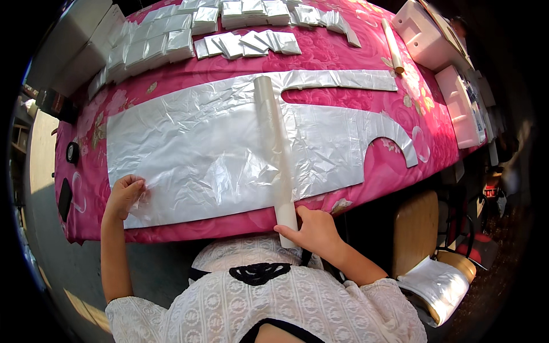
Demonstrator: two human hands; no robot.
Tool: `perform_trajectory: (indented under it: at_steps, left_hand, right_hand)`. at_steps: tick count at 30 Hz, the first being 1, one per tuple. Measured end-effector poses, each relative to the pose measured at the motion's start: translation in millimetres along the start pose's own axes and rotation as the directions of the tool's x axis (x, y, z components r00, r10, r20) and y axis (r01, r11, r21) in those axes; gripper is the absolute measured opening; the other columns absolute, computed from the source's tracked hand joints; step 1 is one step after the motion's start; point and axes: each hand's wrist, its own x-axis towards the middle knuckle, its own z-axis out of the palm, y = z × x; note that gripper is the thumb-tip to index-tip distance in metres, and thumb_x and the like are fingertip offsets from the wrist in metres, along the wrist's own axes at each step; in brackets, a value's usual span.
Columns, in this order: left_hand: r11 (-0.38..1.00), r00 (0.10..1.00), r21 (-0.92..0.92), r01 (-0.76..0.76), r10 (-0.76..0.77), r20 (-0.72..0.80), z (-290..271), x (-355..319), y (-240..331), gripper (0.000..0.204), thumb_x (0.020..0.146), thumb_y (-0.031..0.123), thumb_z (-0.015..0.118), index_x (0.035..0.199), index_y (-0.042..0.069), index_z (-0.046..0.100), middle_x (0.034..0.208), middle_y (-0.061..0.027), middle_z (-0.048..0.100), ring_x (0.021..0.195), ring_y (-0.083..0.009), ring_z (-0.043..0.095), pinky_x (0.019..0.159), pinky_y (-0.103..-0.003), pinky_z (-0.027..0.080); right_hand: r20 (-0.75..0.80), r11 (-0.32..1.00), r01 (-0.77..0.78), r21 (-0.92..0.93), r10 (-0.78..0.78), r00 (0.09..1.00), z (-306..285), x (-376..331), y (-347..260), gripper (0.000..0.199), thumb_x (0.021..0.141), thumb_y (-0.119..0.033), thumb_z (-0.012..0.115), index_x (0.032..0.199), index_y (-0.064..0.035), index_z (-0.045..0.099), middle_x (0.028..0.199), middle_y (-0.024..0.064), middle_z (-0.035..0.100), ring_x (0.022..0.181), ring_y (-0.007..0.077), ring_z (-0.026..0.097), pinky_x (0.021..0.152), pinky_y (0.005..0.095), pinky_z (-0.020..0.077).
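Note:
White plastic aprons (pixel 194 148) lie flat and stacked on the table, with their cut-out armholes and neck straps toward the right. Across them rests a long pale tube (pixel 273 137), running from the far edge to just past the near edge of the table. At the near left corner my left hand (pixel 124 197) is closed in a pinch on the thin plastic film, which is crinkled and slightly lifted there. My right hand (pixel 316 231) grips the tube's near end, thumb along its side; some of its fingers are hidden.
Folded plastic packets (pixel 154 48) stand in stacks along the far side of the pink flowered tablecloth (pixel 240 227). Another tube (pixel 392 46) lies at the far right, by foam boxes (pixel 426 37). A black tape roll (pixel 72 152) sits at the left edge. A wooden chair (pixel 416 228) stands at right.

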Motion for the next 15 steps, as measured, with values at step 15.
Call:
perform_trajectory:
  at_steps: [15]
  left_hand:
    - [0.191, 0.607, 0.803, -0.564, 0.756, 0.247, 152.7, -17.0, 49.9, 0.038, 0.079, 0.001, 0.058, 0.116, 0.000, 0.052, 0.122, -0.0148, 0.053, 0.112, -0.0331, 0.050, 0.095, -0.038, 0.040]
  right_hand:
    - [-0.038, 0.946, 0.043, 0.321, -0.032, 0.999, 10.0, -4.6, 28.5, 0.043, 0.076, -0.041, 0.061, 0.081, 0.0018, 0.063, 0.072, 0.0211, 0.062, 0.072, 0.0361, 0.060, 0.067, 0.0429, 0.0472]
